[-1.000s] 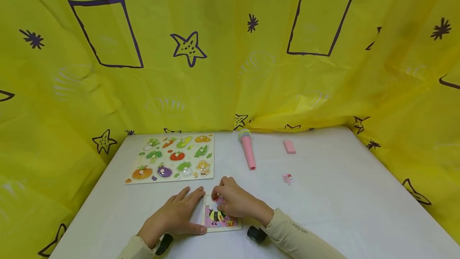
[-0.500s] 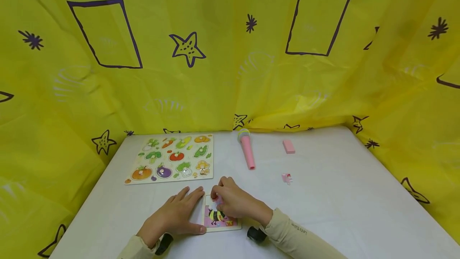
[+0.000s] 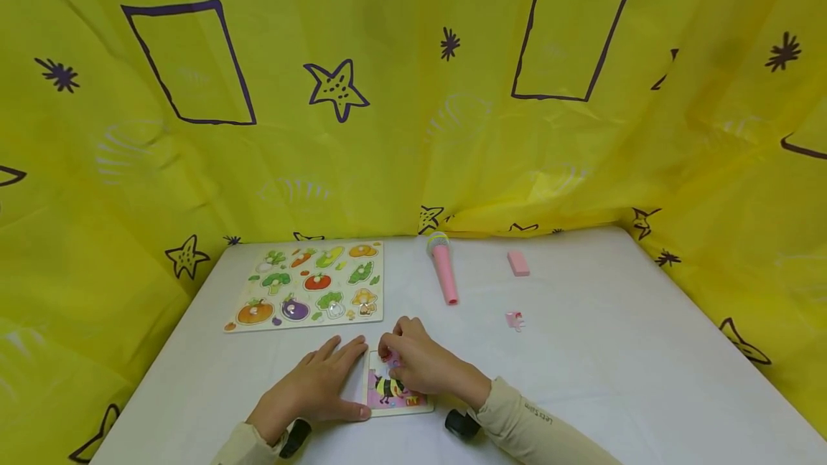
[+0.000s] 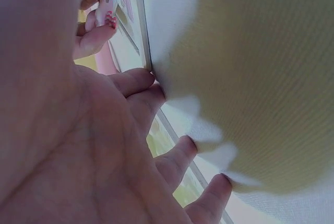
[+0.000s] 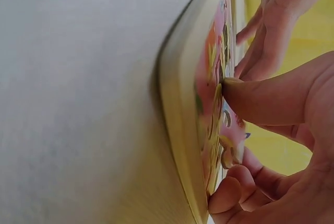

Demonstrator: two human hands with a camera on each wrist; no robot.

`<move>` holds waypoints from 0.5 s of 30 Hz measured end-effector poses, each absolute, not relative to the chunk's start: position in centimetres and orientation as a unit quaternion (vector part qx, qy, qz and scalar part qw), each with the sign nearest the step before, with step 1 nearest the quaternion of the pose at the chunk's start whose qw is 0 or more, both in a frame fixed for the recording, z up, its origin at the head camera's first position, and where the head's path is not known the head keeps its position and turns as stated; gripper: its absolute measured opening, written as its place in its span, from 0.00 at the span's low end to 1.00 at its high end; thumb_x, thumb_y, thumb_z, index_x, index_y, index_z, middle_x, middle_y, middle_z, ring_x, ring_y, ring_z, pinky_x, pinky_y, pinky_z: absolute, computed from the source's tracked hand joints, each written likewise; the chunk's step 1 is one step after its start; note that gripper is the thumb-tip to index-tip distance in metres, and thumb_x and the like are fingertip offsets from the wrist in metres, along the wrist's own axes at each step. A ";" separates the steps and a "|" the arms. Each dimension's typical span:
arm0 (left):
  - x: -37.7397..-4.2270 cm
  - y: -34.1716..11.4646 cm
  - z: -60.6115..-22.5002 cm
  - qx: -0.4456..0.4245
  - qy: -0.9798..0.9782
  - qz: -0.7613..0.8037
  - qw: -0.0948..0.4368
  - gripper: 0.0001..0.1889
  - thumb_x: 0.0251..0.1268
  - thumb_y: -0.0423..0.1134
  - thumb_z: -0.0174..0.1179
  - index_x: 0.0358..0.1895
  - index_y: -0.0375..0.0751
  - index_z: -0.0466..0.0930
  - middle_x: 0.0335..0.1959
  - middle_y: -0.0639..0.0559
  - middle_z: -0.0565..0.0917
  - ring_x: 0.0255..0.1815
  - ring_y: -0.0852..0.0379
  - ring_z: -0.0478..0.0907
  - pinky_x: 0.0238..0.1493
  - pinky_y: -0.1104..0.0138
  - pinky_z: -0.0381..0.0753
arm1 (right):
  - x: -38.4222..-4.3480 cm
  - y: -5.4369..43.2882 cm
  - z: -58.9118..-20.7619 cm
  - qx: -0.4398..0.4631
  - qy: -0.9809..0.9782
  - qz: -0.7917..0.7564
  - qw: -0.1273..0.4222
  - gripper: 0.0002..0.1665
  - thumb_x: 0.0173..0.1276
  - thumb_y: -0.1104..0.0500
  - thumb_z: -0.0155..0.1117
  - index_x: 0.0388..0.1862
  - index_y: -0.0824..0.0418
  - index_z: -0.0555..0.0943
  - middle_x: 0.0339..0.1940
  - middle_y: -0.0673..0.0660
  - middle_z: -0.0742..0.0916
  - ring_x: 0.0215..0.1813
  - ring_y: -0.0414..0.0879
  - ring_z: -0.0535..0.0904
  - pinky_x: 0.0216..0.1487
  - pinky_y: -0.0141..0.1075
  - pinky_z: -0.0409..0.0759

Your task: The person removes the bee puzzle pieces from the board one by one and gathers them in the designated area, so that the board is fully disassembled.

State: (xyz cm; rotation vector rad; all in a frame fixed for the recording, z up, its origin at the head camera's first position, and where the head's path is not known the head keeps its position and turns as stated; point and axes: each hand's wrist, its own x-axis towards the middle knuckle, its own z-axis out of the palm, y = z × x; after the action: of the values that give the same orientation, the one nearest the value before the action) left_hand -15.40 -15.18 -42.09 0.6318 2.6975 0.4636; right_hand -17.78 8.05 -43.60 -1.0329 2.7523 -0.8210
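A small wooden jigsaw board (image 3: 399,412) with a bee picture lies near the front of the table. My left hand (image 3: 319,384) is spread flat along its left side, thumb at the lower left corner. In the left wrist view, the fingertips (image 4: 177,156) rest on the white cloth. Over the board's upper part, my right hand (image 3: 423,361) pinches a pink jigsaw piece (image 5: 235,122) with a red checked patch. The right thumb (image 5: 261,98) comes down at the picture's surface, and much of the board is hidden beneath this hand.
Another pink jigsaw piece (image 3: 515,320) lies loose to the right. Behind it is a pink block (image 3: 518,263), with a pink toy microphone (image 3: 444,271) left of that. A vegetable peg puzzle (image 3: 341,283) lies back left. A yellow patterned curtain (image 3: 400,149) surrounds the table's far sides.
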 end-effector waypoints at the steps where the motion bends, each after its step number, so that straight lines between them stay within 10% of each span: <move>1: -15.4 -15.2 -42.2 0.222 0.947 0.162 0.166 0.56 0.56 0.64 0.79 0.82 0.38 0.64 0.84 0.44 0.65 0.84 0.30 0.53 0.78 0.33 0.57 | -17.7 8.0 -43.6 -0.339 0.900 -0.270 0.043 0.12 0.69 0.67 0.74 0.46 0.56 0.83 0.42 0.48 0.71 0.49 0.45 0.64 0.46 0.31 0.70; 15: -15.4 -15.1 -42.2 0.221 0.947 0.167 0.162 0.55 0.56 0.63 0.79 0.81 0.38 0.65 0.83 0.43 0.66 0.83 0.29 0.55 0.78 0.33 0.58 | -18.0 8.4 -43.6 -0.342 0.888 -0.299 0.069 0.13 0.68 0.68 0.73 0.48 0.55 0.87 0.38 0.46 0.76 0.44 0.41 0.67 0.42 0.30 0.70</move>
State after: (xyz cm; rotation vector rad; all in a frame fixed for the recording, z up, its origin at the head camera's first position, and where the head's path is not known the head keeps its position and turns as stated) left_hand -15.36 -15.13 -42.19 0.6292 2.7026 0.4764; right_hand -17.99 8.39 -43.62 -1.0303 2.6733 -0.8997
